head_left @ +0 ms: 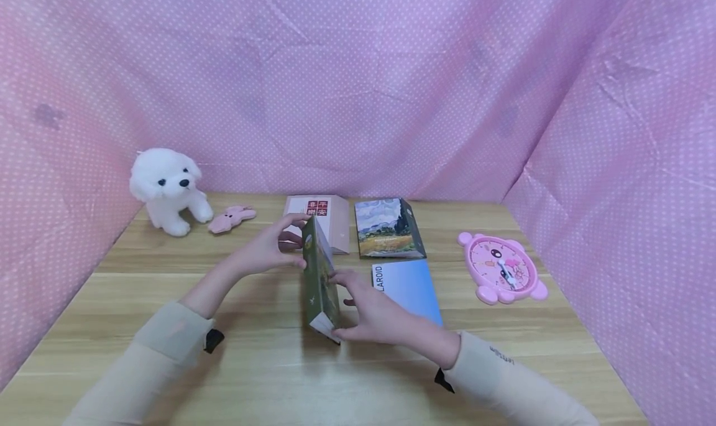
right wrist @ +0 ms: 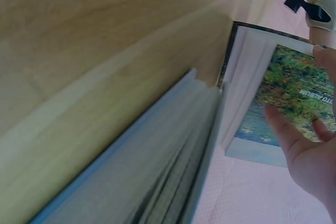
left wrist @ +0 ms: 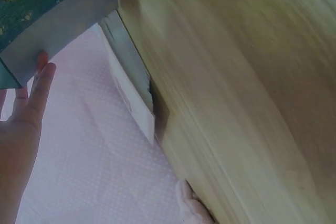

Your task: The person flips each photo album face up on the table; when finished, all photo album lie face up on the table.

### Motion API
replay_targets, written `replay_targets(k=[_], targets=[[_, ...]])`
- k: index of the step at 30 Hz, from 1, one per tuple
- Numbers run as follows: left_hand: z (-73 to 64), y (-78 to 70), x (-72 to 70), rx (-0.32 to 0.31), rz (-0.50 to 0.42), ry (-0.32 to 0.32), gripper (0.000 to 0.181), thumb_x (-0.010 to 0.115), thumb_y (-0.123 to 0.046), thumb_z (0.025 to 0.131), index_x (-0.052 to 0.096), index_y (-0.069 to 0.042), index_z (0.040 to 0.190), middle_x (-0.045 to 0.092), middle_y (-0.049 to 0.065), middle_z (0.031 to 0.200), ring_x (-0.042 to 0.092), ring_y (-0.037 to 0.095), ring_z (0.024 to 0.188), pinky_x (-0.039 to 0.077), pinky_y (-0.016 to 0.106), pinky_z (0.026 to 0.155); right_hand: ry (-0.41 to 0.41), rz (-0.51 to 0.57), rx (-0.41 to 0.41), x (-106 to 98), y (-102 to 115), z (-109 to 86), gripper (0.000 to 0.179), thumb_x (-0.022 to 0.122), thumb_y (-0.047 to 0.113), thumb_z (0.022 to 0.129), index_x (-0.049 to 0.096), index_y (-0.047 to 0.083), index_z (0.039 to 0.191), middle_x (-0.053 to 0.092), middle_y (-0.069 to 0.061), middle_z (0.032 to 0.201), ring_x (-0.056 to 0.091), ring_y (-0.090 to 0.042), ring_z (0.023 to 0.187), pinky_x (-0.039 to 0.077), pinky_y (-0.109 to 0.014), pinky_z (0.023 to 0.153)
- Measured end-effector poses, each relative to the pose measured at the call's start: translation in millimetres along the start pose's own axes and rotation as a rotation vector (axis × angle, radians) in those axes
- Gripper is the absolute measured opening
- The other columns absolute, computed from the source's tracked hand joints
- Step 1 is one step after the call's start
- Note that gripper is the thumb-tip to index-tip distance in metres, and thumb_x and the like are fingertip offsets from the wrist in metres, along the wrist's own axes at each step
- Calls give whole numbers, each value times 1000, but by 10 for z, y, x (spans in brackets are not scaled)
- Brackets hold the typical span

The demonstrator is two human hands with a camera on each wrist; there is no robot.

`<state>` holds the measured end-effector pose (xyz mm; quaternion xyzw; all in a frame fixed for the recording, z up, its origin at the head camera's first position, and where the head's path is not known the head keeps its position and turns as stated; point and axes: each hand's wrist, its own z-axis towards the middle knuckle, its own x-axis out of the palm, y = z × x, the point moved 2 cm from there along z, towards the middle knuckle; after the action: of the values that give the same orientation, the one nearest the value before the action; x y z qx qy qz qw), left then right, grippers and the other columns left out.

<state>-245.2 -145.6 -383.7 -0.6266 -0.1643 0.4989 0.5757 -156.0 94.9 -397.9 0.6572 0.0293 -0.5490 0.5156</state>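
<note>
— Where is the album [head_left: 315,289]?
— Right of the left hand [head_left: 274,249], left of the right hand [head_left: 376,311], its long axis pointing mostly forward from them.
— And the grip?
— Each hand pinches it; neither is nearer.

Soft light is filling the head view, faint shadows are falling across the bench [head_left: 257,376], and both wrist views are looking dimmer, hazy and slightly blurred.

Right hand [right wrist: 312,174] has a fingertip on the photo album [right wrist: 286,80] — leafy cover, lettering partly cut off — and a blue-edged book [right wrist: 152,156] looms up close on the wood table [right wrist: 94,51].
</note>
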Motion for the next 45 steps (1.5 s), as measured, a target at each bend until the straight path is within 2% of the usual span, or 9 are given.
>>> replay_targets(k=[4, 8, 13, 20, 26, 29, 33, 39, 45], targets=[[-31, 45, -39, 13, -15, 24, 92, 82, -15, 70, 29, -13, 146, 40, 19, 134, 56, 35, 112, 48, 45, 96, 21, -149, 24, 47, -38, -17, 88, 79, 36, 74, 28, 17, 143, 39, -5, 142, 50, -18, 121, 53, -30, 89], [-64, 102, -84, 32, 5, 28, 93, 83, -13, 69, 31, -11, 145, 44, 19, 131, 57, 31, 106, 53, 38, 87, 54, -260, 63, 102, -97, -27, 96, 77, 48, 73, 19, 30, 148, 41, -8, 142, 58, -19, 109, 54, -32, 83], [-111, 174, -147, 14, 17, 39, 87, 81, -14, 73, 32, -11, 145, 46, 17, 130, 57, 27, 105, 53, 34, 85, 84, -292, 59, 150, -147, -18, 101, 76, 50, 73, 11, 40, 149, 41, -9, 142, 60, -15, 93, 54, -27, 71], [-155, 231, -197, -64, -59, 59, 71, 71, -14, 84, 32, -6, 143, 42, 21, 133, 56, 28, 108, 52, 29, 88, 97, -291, 63, 185, -183, -3, 102, 78, 48, 72, 13, 39, 149, 37, -10, 144, 58, -20, 103, 54, -30, 76], [-209, 332, -238, -118, -105, 87, 72, 71, -13, 84, 30, -1, 141, 38, 27, 137, 54, 37, 114, 53, 28, 88, 133, -282, 79, 195, -193, 13, 98, 77, 47, 73, 15, 39, 149, 32, -10, 145, 58, -15, 93, 52, -24, 66], [-257, 387, -261, -133, -81, 119, 74, 73, -15, 82, 32, -1, 141, 39, 27, 138, 53, 40, 116, 52, 29, 89, 151, -300, 93, 197, -197, -1, 93, 76, 48, 74, 21, 36, 148, 30, -10, 148, 57, -20, 104, 55, -32, 77], [-305, 487, -290, -159, -56, 165, 75, 76, -19, 79, 35, 3, 139, 45, 27, 134, 56, 38, 113, 52, 28, 89, 179, -333, 99, 220, -202, -17, 86, 73, 51, 77, 27, 32, 147, 26, -10, 152, 48, -28, 125, 49, -43, 95], [-333, 630, -322, -211, -29, 207, 78, 79, -18, 74, 38, 8, 136, 52, 27, 127, 61, 35, 108, 53, 30, 88, 186, -356, 91, 278, -181, -4, 81, 71, 50, 79, 31, 28, 147, 27, -10, 152, 46, -29, 127, 47, -42, 99], [-370, 648, -327, -252, 24, 231, 81, 80, -20, 73, 38, 12, 134, 55, 29, 123, 58, 39, 111, 52, 38, 92, 174, -391, 97, 325, -153, 10, 79, 71, 50, 78, 37, 26, 144, 30, -10, 151, 44, -31, 128, 44, -42, 101]])
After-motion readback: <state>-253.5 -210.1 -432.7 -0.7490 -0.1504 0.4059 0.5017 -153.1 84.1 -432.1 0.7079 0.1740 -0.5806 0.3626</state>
